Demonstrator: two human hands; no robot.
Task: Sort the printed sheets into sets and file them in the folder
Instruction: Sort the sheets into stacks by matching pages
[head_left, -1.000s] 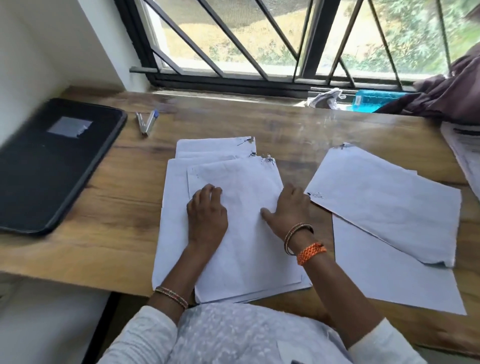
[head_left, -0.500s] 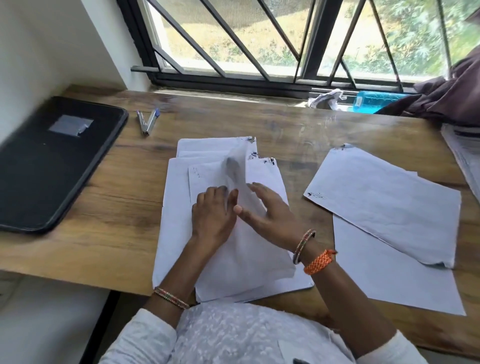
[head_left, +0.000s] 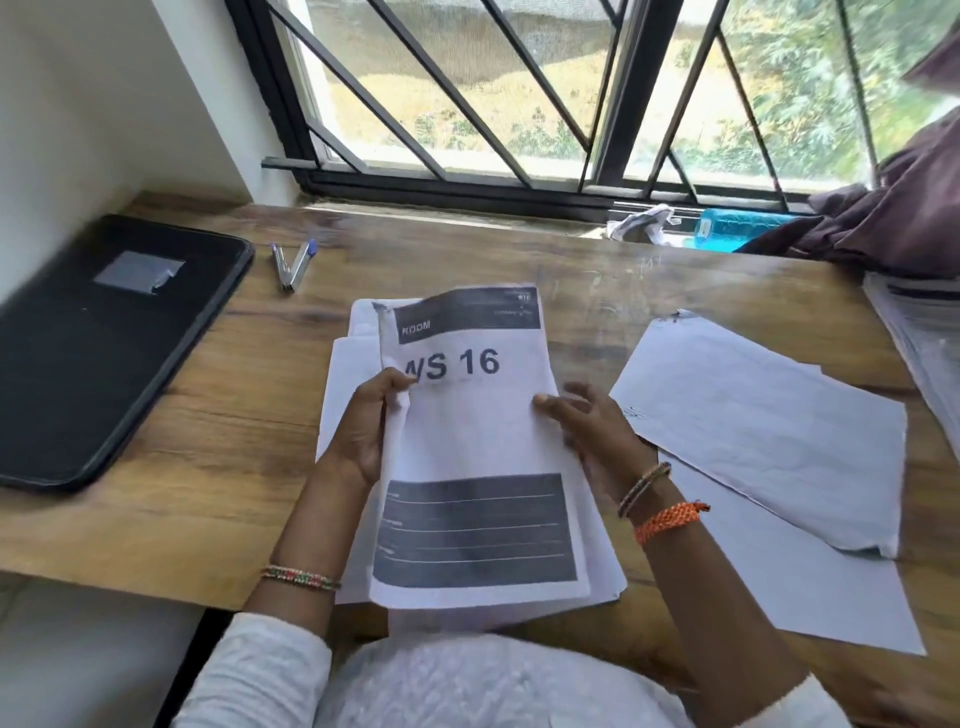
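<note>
A printed sheet (head_left: 475, 431) reading "ROOM" and "WS 16", with dark bands at top and bottom, is held face up above the middle pile of blank-side-up sheets (head_left: 343, 395). My left hand (head_left: 366, 431) grips its left edge, thumb on top. My right hand (head_left: 589, 431) holds the right edge, thumb on the sheet and fingers spread behind. The black folder (head_left: 98, 348) lies closed at the far left of the wooden desk (head_left: 218, 493). Two more face-down sheets (head_left: 763, 431) lie at the right.
Two pens (head_left: 292, 262) lie between the folder and the pile. A stack of papers (head_left: 919, 338) sits at the right edge under a dark cloth (head_left: 893, 218). A blue bottle (head_left: 727, 231) and a white rag (head_left: 641, 221) rest on the window sill.
The top sheet was lifted off the middle pile and turned over, so its printed side now faces up. Both hands went from lying on the pile to holding this sheet.
</note>
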